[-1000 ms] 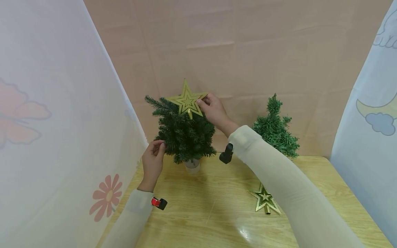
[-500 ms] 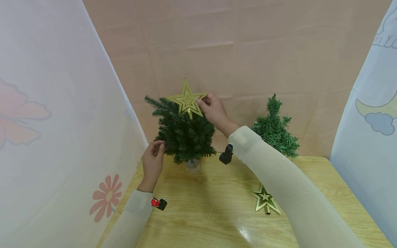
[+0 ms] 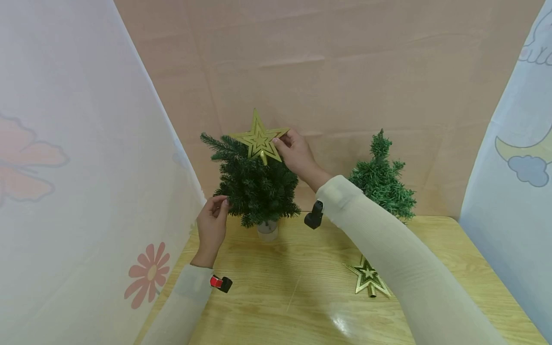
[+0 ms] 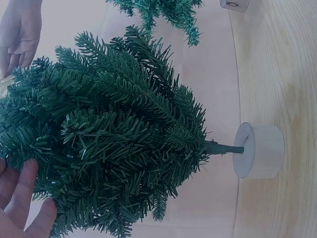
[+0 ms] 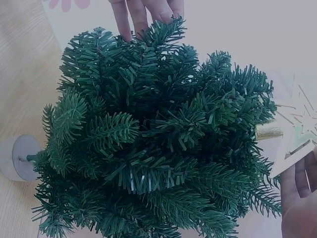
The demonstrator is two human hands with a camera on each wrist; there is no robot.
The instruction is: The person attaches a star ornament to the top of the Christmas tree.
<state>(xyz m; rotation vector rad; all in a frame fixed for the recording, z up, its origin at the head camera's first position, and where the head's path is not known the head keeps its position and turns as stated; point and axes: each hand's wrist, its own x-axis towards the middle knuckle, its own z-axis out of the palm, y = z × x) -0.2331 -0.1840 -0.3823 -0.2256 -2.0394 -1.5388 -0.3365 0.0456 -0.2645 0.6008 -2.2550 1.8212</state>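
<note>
In the head view my right hand (image 3: 298,154) pinches one arm of a gold star tree topper (image 3: 258,138) between thumb and fingers. The star stands upright over the top of a dark green artificial Christmas tree (image 3: 258,189). Its gold tube (image 5: 269,130) lies against the top branches in the right wrist view, and the tip inside the foliage is hidden. At the tree's left side, my left hand (image 3: 212,225) pinches a branch end with thumb and forefinger. Other fingers (image 4: 25,191) of that hand are spread along the branches. A pale round base (image 4: 262,151) carries the trunk.
On the right stands a smaller, brighter green tree (image 3: 383,184), partly behind my right sleeve. A second gold star topper (image 3: 368,275) lies on the wooden table (image 3: 258,292) beside that forearm. Printed cloth (image 3: 86,158) walls the left side, and a plain beige cloth (image 3: 336,86) hangs behind.
The star's top point has tilted very slightly left. Both hands hold almost the same places as before.
</note>
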